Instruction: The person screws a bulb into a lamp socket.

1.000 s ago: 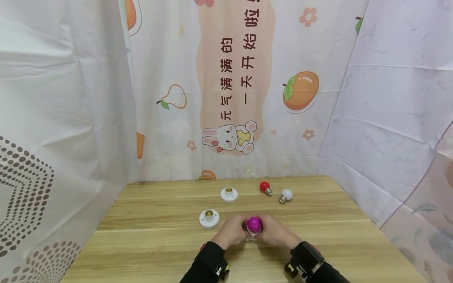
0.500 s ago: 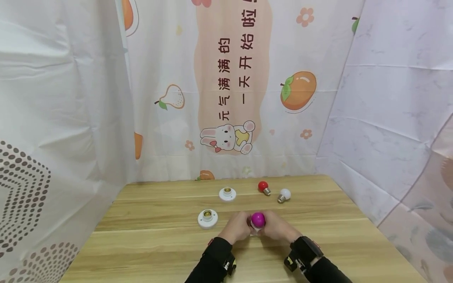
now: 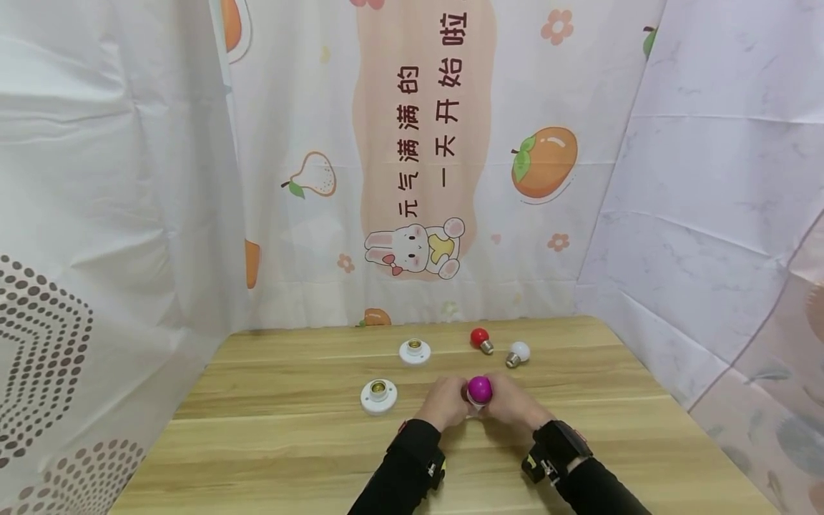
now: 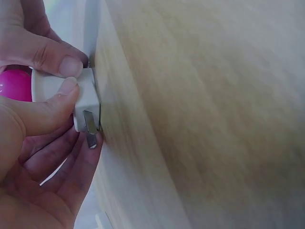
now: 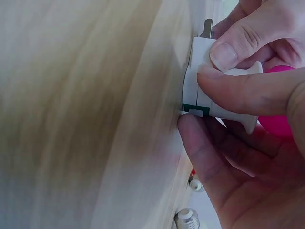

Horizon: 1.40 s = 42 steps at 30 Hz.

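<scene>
Both hands grip a white plug-in lamp holder (image 4: 86, 98) from its two sides, close over the table. A magenta bulb (image 3: 479, 390) sits in the holder, its round top facing up in the head view. My left hand (image 3: 444, 402) has its thumb pressed on the white body, near a flat metal prong (image 4: 90, 129). From the other side, my right hand (image 3: 513, 403) lays its thumb along the same body, with fingers curled behind. In the right wrist view the holder (image 5: 202, 50) shows a dark green strip (image 5: 196, 109). The fingers hide part of the holder.
Two round white lamp sockets (image 3: 378, 396) (image 3: 415, 351) stand on the wooden table (image 3: 277, 436), left of and beyond the hands. A red bulb (image 3: 479, 337) and a white bulb (image 3: 518, 352) lie on their sides farther back. Printed curtains (image 3: 302, 243) border the table.
Both hands have shifted right and a little away from the body, carrying the lamp holder and magenta bulb along. The sockets and the other bulbs stay in place.
</scene>
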Each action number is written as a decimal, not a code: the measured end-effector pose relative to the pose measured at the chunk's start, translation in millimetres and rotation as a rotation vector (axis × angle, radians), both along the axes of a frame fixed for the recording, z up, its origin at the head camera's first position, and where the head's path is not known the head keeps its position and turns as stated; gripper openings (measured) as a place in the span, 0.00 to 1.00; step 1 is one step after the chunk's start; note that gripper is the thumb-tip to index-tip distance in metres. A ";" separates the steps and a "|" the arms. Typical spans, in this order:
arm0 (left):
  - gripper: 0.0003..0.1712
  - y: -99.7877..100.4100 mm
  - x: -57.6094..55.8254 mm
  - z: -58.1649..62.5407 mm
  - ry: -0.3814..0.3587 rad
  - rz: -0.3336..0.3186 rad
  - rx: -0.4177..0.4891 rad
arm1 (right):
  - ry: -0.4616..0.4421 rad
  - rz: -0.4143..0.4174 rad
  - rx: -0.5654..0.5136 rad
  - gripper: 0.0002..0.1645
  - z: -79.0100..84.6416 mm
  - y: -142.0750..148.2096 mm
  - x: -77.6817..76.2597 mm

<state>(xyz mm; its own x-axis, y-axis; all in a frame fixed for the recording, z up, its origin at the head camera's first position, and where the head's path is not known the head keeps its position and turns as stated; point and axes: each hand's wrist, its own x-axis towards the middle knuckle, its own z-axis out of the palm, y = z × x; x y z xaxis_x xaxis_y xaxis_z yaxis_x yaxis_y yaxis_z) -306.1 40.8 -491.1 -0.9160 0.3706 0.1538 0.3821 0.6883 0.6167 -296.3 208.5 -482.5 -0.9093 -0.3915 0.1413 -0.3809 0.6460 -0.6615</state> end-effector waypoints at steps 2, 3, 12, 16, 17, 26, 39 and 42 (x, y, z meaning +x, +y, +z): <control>0.11 3.9 -1.4 0.5 -0.002 0.013 0.002 | 0.001 -0.008 0.012 0.17 1.2 2.5 -1.4; 0.11 5.5 -1.8 1.2 0.002 0.017 0.005 | 0.003 -0.010 0.017 0.17 1.3 3.5 -2.4; 0.10 17.4 -4.3 -2.3 0.030 0.051 0.010 | 0.016 -0.057 0.052 0.18 -2.3 10.6 -12.7; 0.10 21.6 -7.1 -6.7 0.059 0.086 0.022 | 0.027 -0.065 0.048 0.15 -2.3 11.8 -17.1; 0.10 22.7 -7.5 -7.3 0.067 0.092 0.025 | 0.030 -0.066 0.047 0.14 -1.9 12.4 -17.8; 0.11 25.6 -8.4 -10.1 0.102 0.106 0.044 | 0.020 -0.082 0.073 0.13 -0.4 14.2 -22.0; 0.09 21.9 -8.6 -8.8 0.055 0.060 0.089 | -0.077 -0.073 -0.031 0.20 -8.6 20.3 -23.4; 0.09 20.1 -8.0 -7.0 0.035 0.052 0.109 | -0.099 -0.073 -0.053 0.20 -9.3 20.5 -23.1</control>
<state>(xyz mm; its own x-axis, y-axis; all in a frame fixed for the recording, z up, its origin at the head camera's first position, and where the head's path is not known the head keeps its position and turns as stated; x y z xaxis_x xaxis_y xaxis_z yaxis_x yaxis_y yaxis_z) -314.1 61.0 -498.0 -0.9270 0.3020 0.2224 0.3698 0.6377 0.6757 -319.4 229.0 -491.8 -0.9456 -0.3180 0.0684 -0.2654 0.6325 -0.7276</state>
